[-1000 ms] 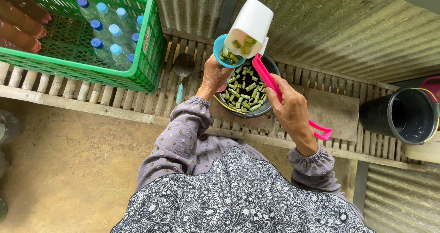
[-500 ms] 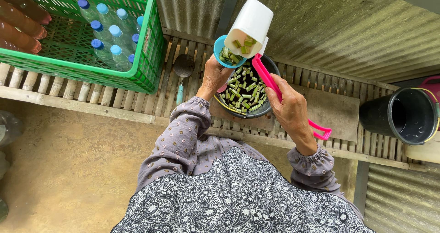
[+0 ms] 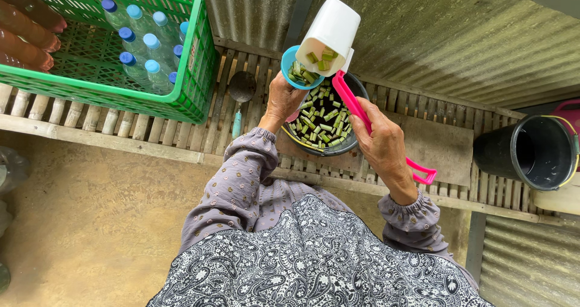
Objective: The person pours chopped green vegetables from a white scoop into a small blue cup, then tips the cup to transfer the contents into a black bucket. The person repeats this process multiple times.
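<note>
- The left hand (image 3: 283, 101) is closed around a small blue cup (image 3: 296, 71) filled with cut green vegetable pieces, held up over the near-left rim of a dark bowl (image 3: 356, 89).
- The right hand (image 3: 385, 145) is clenched on the pink handle (image 3: 362, 116) of a white scoop (image 3: 329, 35), which tilts with its open mouth toward the blue cup; a few green pieces (image 3: 321, 56) lie inside it.
- The scoop's mouth touches or nearly touches the cup's rim; I cannot tell which.
- The bowl sits on a slatted wooden bench (image 3: 181, 135) and holds many more chopped green pieces (image 3: 320, 122).
- Left of the bowl, a dark ladle (image 3: 240, 89) with a pale blue handle lies on the slats.
- Further left, a green plastic crate (image 3: 193, 71) holds clear bottles with blue caps (image 3: 142, 38).
- A black bucket (image 3: 524, 153) stands well apart to the right.
</note>
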